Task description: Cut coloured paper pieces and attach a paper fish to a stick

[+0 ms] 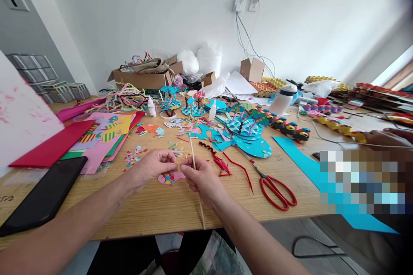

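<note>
While the right hand (pixel 203 178) pinches the thin stick (pixel 192 152) at lower centre, the left hand (pixel 158 165) has its fingertips pressed together, contents unclear. Risk: a loosened pinch could drop the stick onto the pink paper fish (pixel 166 179) just below, shifting it.

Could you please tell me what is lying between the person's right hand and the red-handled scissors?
In the head view, a red tangle and a thin red strip lie between the right hand and the scissors.
</note>
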A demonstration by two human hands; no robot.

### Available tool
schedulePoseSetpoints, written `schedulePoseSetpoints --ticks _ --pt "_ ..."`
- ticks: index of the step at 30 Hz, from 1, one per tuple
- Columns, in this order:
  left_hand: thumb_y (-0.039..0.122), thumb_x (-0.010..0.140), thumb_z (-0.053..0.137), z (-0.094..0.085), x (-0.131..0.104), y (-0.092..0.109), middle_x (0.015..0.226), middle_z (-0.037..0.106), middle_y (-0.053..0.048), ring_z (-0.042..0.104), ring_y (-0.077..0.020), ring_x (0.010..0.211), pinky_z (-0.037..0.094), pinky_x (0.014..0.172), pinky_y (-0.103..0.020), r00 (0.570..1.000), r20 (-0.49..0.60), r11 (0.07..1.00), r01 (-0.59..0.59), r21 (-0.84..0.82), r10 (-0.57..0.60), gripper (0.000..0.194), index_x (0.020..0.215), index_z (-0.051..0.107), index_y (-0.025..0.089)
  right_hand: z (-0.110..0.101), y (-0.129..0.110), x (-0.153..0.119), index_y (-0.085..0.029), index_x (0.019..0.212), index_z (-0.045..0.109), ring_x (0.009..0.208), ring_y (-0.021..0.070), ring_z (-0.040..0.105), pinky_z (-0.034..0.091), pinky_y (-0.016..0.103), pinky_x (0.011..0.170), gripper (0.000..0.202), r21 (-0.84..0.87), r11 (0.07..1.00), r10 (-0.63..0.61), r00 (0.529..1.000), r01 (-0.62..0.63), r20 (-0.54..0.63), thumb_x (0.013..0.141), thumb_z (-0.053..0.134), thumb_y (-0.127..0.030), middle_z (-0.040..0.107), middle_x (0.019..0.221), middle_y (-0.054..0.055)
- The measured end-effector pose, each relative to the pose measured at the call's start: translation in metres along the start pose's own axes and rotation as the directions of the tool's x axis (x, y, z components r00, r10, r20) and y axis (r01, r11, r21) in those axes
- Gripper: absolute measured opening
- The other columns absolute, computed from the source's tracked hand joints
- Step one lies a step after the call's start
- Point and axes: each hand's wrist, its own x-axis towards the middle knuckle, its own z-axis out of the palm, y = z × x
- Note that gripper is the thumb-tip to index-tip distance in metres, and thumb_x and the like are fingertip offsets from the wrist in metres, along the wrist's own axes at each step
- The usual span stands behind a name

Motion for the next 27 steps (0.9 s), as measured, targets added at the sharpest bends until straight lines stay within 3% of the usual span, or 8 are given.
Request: schedulePoseSetpoints --ticks 8,13,17,20,22,24,27 --pt "0.034 0.070 0.055 -0.002 0.005 -0.006 0.062 0.063 -0.001 0.055 -0.0110 0.054 0.037 0.046 -0.020 0.996 0.058 0.996 0.062 0.061 -0.066 0.019 0.071 0.052 0.016 -0.003 -0.002 0.015 -0.017 0.063 0.048 0.031 0.0025 0.026 0.018 0.017 0.033 0.009 -0.318 0.948 -0.012 0.999 0.001 -0.031 0.066 0.053 -0.024 0.039 0.041 -0.010" --pt "0.032 0.067 0.053 0.003 0.009 -0.001 0.063 0.064 -0.001 0.057 -0.0118 0.054 0.038 0.046 -0.021 0.992 0.034 0.979 0.118 0.165 -0.125 0.016 0.067 0.052 0.016 -0.006 -0.004 0.021 -0.018 0.060 0.047 0.034 0.0038 0.032 0.023 0.017 0.036 0.008 -0.616 0.787 -0.028 0.998 -0.015 -0.060 0.067 0.049 -0.021 0.042 0.043 -0.008" --pt "0.028 0.066 0.051 0.002 0.012 -0.003 0.053 0.058 0.003 0.053 -0.0108 0.046 0.038 0.043 -0.021 0.990 0.004 0.959 0.134 0.250 -0.140 0.011 0.064 0.048 0.017 -0.008 -0.004 0.026 -0.017 0.059 0.047 0.037 0.0044 0.034 0.024 0.017 0.037 0.008 -0.718 0.696 -0.005 0.999 -0.036 -0.055 0.067 0.046 -0.018 0.043 0.044 -0.007" --pt "0.024 0.067 0.048 -0.007 0.009 -0.010 0.051 0.054 0.005 0.053 -0.0115 0.047 0.039 0.048 -0.022 0.998 -0.060 0.894 0.018 0.448 0.010 0.007 0.062 0.049 0.018 -0.010 -0.005 0.030 -0.016 0.055 0.048 0.038 0.0043 0.033 0.023 0.017 0.038 0.009 -0.758 0.651 0.027 0.999 -0.035 -0.023 0.064 0.046 -0.016 0.039 0.041 -0.008" --pt "0.020 0.068 0.046 -0.015 0.003 -0.017 0.057 0.057 0.003 0.054 -0.0126 0.055 0.039 0.053 -0.023 0.982 -0.093 0.786 -0.075 0.614 0.166 0.009 0.065 0.054 0.018 -0.010 -0.005 0.033 -0.015 0.050 0.049 0.037 0.0044 0.032 0.022 0.017 0.038 0.012 -0.795 0.606 0.057 0.998 -0.030 0.007 0.062 0.047 -0.015 0.036 0.038 -0.008" --pt "0.017 0.071 0.045 -0.021 -0.005 -0.025 0.063 0.059 0.002 0.054 -0.0131 0.061 0.037 0.056 -0.023 0.959 -0.075 0.675 -0.137 0.725 0.274 0.012 0.067 0.056 0.018 -0.009 -0.005 0.036 -0.015 0.048 0.050 0.038 0.0049 0.033 0.022 0.018 0.038 0.013 -0.831 0.556 0.081 0.996 -0.028 0.021 0.060 0.048 -0.015 0.035 0.037 -0.008" --pt "0.013 0.075 0.042 -0.024 -0.016 -0.037 0.066 0.058 0.001 0.052 -0.0129 0.063 0.037 0.059 -0.023 0.936 -0.005 0.583 -0.214 0.784 0.351 0.015 0.068 0.056 0.018 -0.006 -0.005 0.040 -0.015 0.049 0.054 0.040 0.0059 0.036 0.023 0.018 0.039 0.010 -0.882 0.470 0.091 0.996 -0.037 0.007 0.058 0.050 -0.014 0.040 0.040 -0.006"
